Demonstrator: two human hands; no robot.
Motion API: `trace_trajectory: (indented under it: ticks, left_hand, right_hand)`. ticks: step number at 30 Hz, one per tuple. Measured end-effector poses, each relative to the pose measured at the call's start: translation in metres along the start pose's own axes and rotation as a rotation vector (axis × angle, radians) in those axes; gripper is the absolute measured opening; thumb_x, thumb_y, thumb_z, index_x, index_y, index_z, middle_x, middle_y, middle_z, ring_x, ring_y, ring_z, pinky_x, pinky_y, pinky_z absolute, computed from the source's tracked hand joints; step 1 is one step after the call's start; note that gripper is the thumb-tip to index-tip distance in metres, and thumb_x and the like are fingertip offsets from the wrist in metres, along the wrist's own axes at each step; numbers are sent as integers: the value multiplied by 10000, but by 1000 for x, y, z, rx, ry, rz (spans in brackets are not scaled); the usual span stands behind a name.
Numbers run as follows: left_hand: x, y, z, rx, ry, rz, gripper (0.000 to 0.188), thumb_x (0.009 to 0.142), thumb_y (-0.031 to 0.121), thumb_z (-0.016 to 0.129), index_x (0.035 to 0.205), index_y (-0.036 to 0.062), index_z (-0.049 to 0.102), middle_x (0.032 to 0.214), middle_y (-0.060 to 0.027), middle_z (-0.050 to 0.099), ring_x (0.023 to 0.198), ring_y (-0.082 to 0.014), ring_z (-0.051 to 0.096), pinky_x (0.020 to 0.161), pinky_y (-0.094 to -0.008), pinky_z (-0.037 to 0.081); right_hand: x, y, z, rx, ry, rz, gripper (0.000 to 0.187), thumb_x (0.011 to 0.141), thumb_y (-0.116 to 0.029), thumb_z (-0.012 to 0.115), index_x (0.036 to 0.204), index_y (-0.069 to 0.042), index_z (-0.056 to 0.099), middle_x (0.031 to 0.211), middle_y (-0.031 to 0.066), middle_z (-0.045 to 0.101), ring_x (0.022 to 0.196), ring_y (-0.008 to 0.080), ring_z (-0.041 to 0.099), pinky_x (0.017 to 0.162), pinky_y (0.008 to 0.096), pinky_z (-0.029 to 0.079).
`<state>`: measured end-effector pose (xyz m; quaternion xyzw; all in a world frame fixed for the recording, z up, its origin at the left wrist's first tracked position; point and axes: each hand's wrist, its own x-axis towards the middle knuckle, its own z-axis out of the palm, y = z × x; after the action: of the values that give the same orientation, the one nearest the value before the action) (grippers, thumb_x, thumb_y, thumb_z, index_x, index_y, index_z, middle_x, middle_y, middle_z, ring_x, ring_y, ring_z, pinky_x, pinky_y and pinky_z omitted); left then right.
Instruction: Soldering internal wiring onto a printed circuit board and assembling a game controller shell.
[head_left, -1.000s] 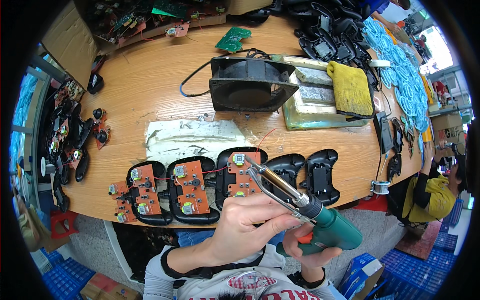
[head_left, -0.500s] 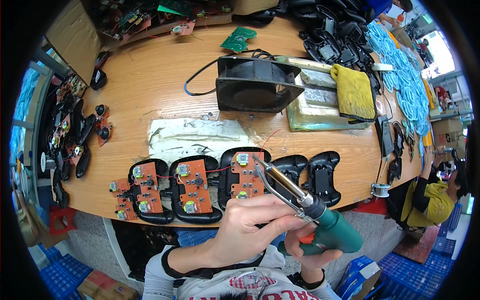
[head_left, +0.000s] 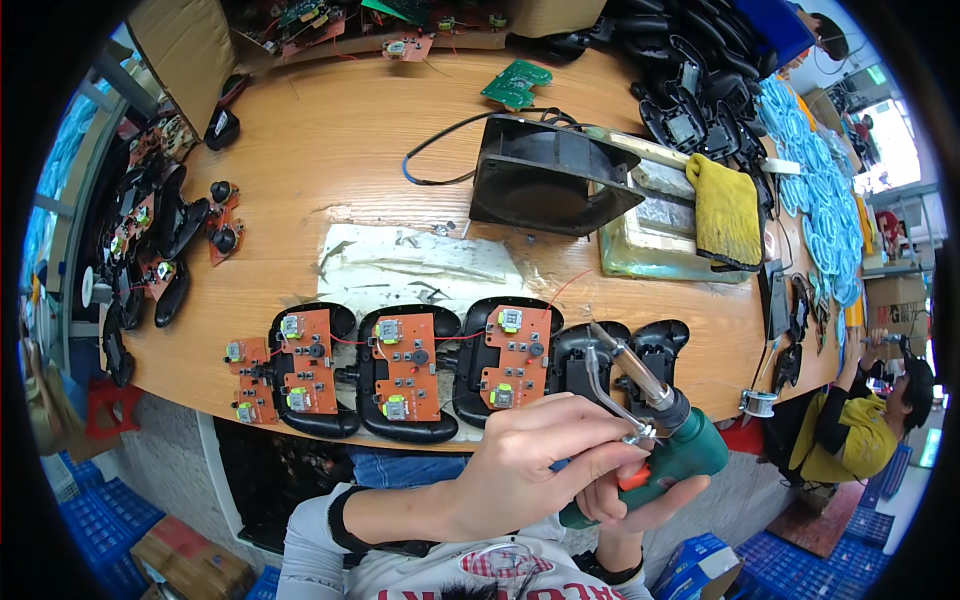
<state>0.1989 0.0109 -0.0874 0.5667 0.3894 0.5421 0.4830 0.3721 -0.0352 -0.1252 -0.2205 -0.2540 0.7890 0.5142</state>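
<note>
Gun [head_left: 697, 447] grasped in right hand [head_left: 655, 505], with orange trigger [head_left: 633, 477] near curled fingers; points up-left, tip [head_left: 592, 328] overlapping a black shell [head_left: 569, 350] in view. Small metal fitting [head_left: 643, 434] beside barrel [head_left: 641, 378] pinched in left hand [head_left: 555, 440]. Leftward, orange boards [head_left: 409, 375] in a row on more shells, with red wire [head_left: 348, 341] between. Farther back on table [head_left: 290, 215], black fan [head_left: 545, 180] near yellow cloth [head_left: 725, 215].

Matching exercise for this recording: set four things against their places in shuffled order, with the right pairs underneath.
1. soldering gun
2. yellow cloth
3. green circuit board
4. solder spool

A. on the table, beyond the axial fan
B. at the table's near right edge
C. gripped in the right hand
D. draped over the tray beside the fan

Pairs: 1-C, 2-D, 3-A, 4-B
</note>
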Motion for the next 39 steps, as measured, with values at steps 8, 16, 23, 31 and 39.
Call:
trace_trajectory:
  ticks: [8,16,23,31,39]
  left_hand:
    - [3,1,2,48,-7,17,158,704,44,699,847,-13,668,770,-102,638,657,-202,605,578,-281,468]
    - [15,0,-10,292,-13,-124,140,706,7,691,842,-14,661,756,-98,617,658,-196,583,579,-276,461]
    - [23,-3,5,366,-91,-15,124,700,9,687,823,7,673,741,-78,616,637,-198,565,580,-283,439]
    - [22,-5,7,438,-81,-20,115,694,6,688,808,15,676,735,-67,614,627,-192,558,570,-283,423]
    - [23,-6,4,472,-38,-18,109,690,-3,690,795,3,664,735,-80,608,636,-207,560,576,-298,436]
  right_hand:
    - [7,-3,5,0,-9,-51,877,734,-809,262,1096,-37,463,450,-33,349,325,64,306,318,208,251]
    - [1,-41,-41,261,-170,-18,773,820,-717,266,1079,-21,480,501,-27,373,373,59,326,371,209,298]
    - [-7,-43,-53,478,-205,9,737,835,-696,277,1081,-36,496,508,-46,390,401,44,368,404,190,335]
    - [-4,-39,-60,563,-237,50,724,830,-701,280,1058,-51,504,511,-50,399,402,43,376,396,182,331]
    - [1,-35,-62,630,-279,55,717,838,-692,278,1067,-46,489,527,-39,407,401,49,366,394,192,330]
